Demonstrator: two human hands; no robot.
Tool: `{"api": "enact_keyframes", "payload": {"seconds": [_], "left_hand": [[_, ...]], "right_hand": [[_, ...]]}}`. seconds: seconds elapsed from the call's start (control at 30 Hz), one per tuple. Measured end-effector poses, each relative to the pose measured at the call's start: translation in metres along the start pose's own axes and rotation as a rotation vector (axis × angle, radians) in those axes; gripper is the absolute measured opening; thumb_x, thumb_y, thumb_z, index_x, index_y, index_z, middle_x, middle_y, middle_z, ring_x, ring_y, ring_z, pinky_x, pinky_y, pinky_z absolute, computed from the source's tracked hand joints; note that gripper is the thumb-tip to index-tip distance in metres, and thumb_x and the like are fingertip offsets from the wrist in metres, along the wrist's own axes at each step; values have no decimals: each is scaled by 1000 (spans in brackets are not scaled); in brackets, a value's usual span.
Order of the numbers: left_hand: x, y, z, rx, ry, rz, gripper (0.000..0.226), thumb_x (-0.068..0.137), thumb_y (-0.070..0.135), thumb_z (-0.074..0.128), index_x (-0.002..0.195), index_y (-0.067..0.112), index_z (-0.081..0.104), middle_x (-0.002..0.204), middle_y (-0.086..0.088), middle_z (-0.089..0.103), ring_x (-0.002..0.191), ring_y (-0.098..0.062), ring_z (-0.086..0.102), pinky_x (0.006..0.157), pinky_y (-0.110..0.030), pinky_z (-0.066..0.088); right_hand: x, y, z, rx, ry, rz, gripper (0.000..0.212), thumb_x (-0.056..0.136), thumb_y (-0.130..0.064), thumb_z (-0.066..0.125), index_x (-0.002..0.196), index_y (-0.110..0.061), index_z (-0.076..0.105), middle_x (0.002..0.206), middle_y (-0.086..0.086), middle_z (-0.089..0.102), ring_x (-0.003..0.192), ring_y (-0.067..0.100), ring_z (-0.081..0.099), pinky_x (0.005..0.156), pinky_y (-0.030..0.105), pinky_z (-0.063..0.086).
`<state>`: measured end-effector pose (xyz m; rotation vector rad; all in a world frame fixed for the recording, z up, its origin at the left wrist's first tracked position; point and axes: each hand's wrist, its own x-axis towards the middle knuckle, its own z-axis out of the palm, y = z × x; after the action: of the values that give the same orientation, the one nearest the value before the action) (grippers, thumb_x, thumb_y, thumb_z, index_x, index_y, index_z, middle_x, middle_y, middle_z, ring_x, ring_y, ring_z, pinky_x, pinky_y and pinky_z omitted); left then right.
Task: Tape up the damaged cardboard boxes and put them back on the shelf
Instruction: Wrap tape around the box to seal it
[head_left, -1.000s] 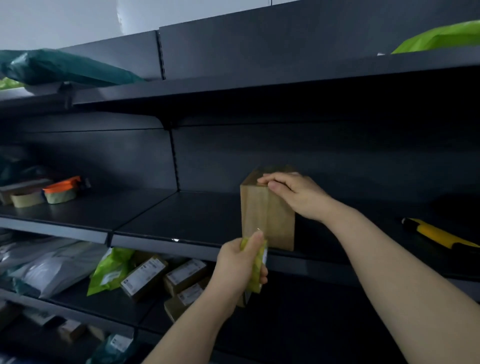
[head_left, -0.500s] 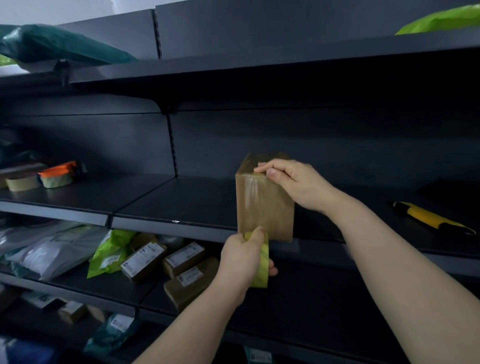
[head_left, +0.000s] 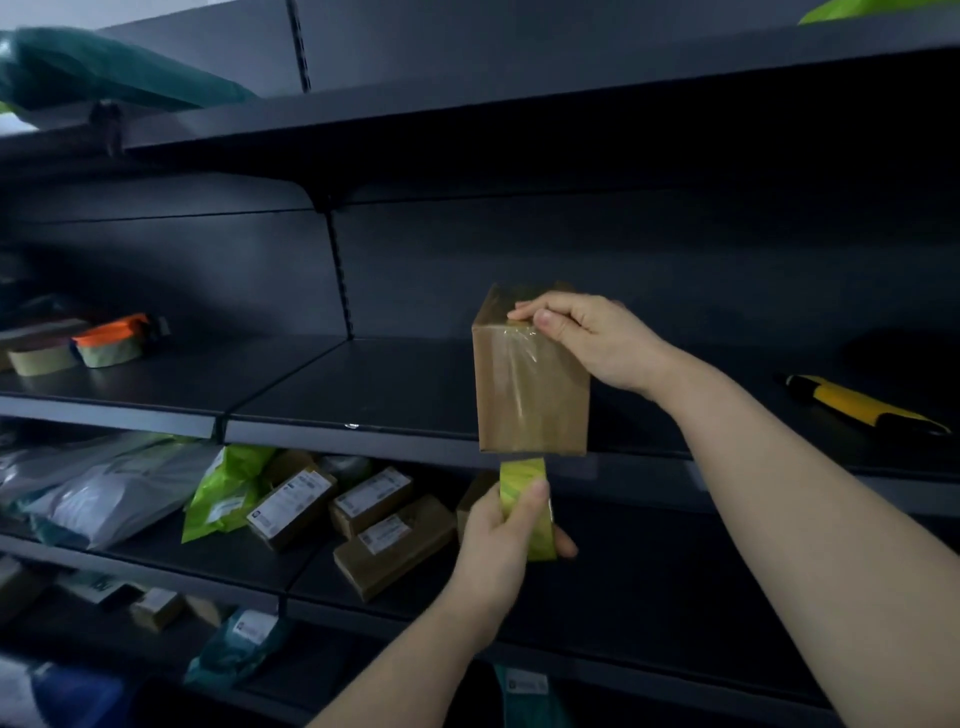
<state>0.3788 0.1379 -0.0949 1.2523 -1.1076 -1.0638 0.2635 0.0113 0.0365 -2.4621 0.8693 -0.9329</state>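
Nearest: our left hand (head_left: 501, 540), fingers curled tight round a yellow-green tape roll (head_left: 522, 480), thumb on its face, just below the box. The cardboard box (head_left: 530, 400) stands upright at the near edge of the middle shelf (head_left: 363, 395), glossy clear tape down its front. Our right hand (head_left: 592, 343) grips its top, thumb pressing the tape there. Farther right lies a yellow knife (head_left: 857, 404).

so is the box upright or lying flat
Upright: the cardboard box stands on end at the shelf edge, right hand holding its top.
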Motion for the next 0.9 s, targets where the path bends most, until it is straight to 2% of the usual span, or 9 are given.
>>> {"api": "enact_keyframes", "payload": {"seconds": [0.07, 0.17, 0.37, 0.43, 0.6, 0.67, 0.77, 0.83, 0.9], "left_hand": [[6, 5, -4, 16, 5, -86, 32, 101, 40, 51, 95, 10, 60, 65, -9, 71, 67, -19, 69, 90, -40, 53], [10, 10, -8, 20, 23, -238, 30, 100, 41, 54, 96, 12, 58, 58, -4, 68, 56, -19, 68, 68, -32, 57], [15, 4, -3, -42, 62, -275, 30, 100, 42, 55, 103, 12, 56, 59, -5, 70, 56, -19, 69, 62, -27, 56], [18, 5, -1, -47, 69, -268, 33, 100, 42, 55, 106, 10, 57, 59, -4, 70, 55, -18, 69, 58, -25, 54], [27, 4, -5, -63, 67, -276, 36, 97, 40, 60, 108, 6, 60, 62, -9, 70, 56, -22, 69, 59, -28, 56], [30, 2, -8, -37, 115, -264, 41, 92, 43, 67, 110, 7, 61, 75, -9, 72, 66, -22, 70, 64, -31, 58], [30, 10, -18, 214, 325, -140, 67, 76, 57, 77, 116, 12, 47, 107, -2, 62, 94, -19, 63, 82, -37, 54], [28, 28, -26, 307, 419, 61, 82, 71, 65, 75, 126, 18, 36, 120, 0, 52, 110, -20, 56, 93, -42, 52], [28, 51, -30, 388, 434, 301, 91, 76, 64, 69, 146, 25, 26, 139, 2, 40, 129, -17, 44, 104, -43, 45]], "right_hand": [[-1, -2, -1, 14, -8, 10, 27, 102, -30, 42, 117, -35, 64, 121, -23, 56, 120, -1, 47, 101, 21, 34], [-5, -8, -3, 20, -20, 1, 27, 102, -27, 43, 117, -34, 65, 119, -24, 57, 119, -4, 46, 103, 20, 33], [-17, -11, 0, -17, 13, -62, 29, 102, -27, 42, 118, -36, 64, 118, -26, 58, 105, -16, 48, 87, -4, 30], [-15, -11, -1, -5, 18, -44, 28, 102, -28, 42, 118, -36, 65, 120, -23, 60, 110, -12, 48, 88, -1, 31], [-14, -10, -3, 6, -7, -39, 28, 102, -30, 42, 118, -37, 65, 123, -21, 61, 116, -6, 50, 93, 7, 34], [-14, -11, -4, 16, -13, -33, 28, 102, -29, 43, 118, -36, 65, 123, -21, 61, 116, -6, 49, 94, 9, 34], [-11, -13, -7, 50, -29, 7, 26, 101, -29, 46, 114, -38, 66, 121, -24, 60, 114, -8, 49, 95, 14, 36], [-9, -14, -8, 34, -26, 24, 24, 99, -31, 49, 111, -40, 67, 121, -24, 61, 116, -6, 50, 98, 21, 37], [-8, -19, -9, -3, -25, 37, 23, 98, -33, 51, 109, -41, 69, 119, -24, 63, 116, -4, 51, 98, 24, 40]]}}
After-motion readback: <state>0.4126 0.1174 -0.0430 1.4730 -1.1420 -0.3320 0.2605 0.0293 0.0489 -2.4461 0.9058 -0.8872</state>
